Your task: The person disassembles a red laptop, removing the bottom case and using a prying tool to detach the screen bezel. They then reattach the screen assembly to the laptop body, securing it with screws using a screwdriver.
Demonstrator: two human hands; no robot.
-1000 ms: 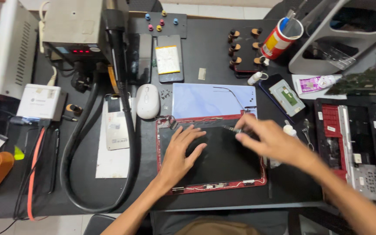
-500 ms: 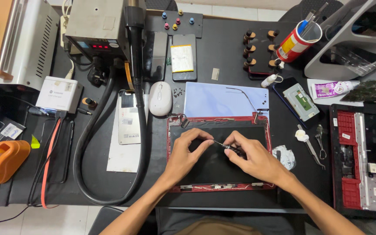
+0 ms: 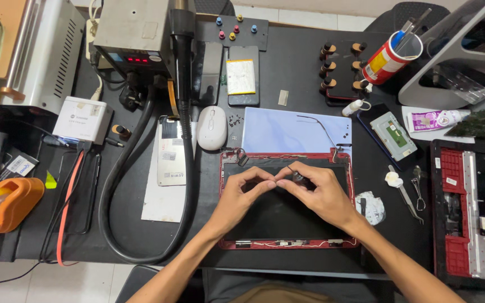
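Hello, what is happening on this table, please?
A person works over a red-framed laptop lid lying flat on the black table. The left hand and right hand meet over the dark panel, fingertips pinching something small, too small to identify. A white mouse, a pale blue sheet and a hot-air station lie behind.

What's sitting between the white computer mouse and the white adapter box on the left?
In the head view, a pale phone back panel lying on white paper and the thick black hose lie between the mouse and the adapter box.
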